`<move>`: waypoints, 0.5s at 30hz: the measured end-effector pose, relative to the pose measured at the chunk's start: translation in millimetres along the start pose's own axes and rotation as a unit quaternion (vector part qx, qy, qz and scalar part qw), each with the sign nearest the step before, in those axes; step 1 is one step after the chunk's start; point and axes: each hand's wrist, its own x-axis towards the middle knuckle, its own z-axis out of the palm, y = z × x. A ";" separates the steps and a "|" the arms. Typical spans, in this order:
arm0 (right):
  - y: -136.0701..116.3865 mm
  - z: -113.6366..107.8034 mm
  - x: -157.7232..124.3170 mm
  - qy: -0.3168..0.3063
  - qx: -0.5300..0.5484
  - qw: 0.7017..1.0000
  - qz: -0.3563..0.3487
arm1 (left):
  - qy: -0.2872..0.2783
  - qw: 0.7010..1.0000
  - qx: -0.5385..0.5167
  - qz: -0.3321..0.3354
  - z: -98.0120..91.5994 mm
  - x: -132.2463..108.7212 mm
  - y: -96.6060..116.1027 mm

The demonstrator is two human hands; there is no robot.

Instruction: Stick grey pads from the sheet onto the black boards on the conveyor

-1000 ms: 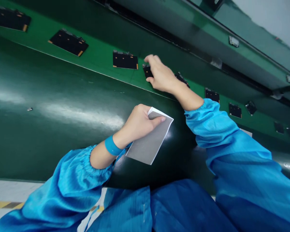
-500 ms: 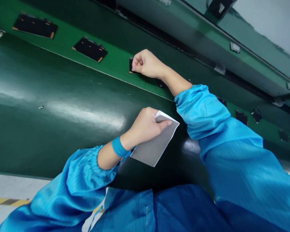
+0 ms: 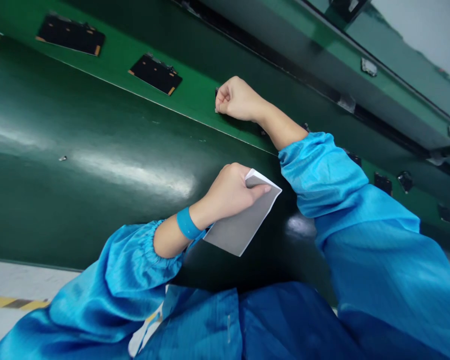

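Observation:
My left hand (image 3: 234, 192) grips a thin stack of grey sheets with white edges (image 3: 236, 227), thumb on top and the fingers hidden beneath. It is held over the dark green table. Farther off, over the bright green strip, my right hand (image 3: 240, 100) is closed, its fingertips pinched together. Under and behind those fingertips a dark edge of a black board (image 3: 216, 93) peeks out; the hand covers most of it. Whatever lies in the pinch is hidden. To its left on the strip lie one black board with orange corner patches (image 3: 155, 73) and another similar board (image 3: 71, 34).
Several more dark parts (image 3: 383, 183) lie along the strip to the right, beyond my right sleeve. A small metallic bit (image 3: 62, 158) rests on the dark green table (image 3: 97, 215). A raised ledge with a black rail (image 3: 270, 52) runs behind the strip.
The black boards on the green strip have shifted to the right. My right hand has moved slightly right too, and less of the board beneath it shows. The left hand still grips the sheets.

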 end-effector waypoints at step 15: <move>-15.1 -5.9 -32.9 0.023 -0.121 0.991 0.049 | 0.007 1.000 -0.001 0.002 0.0 2.0 -4.2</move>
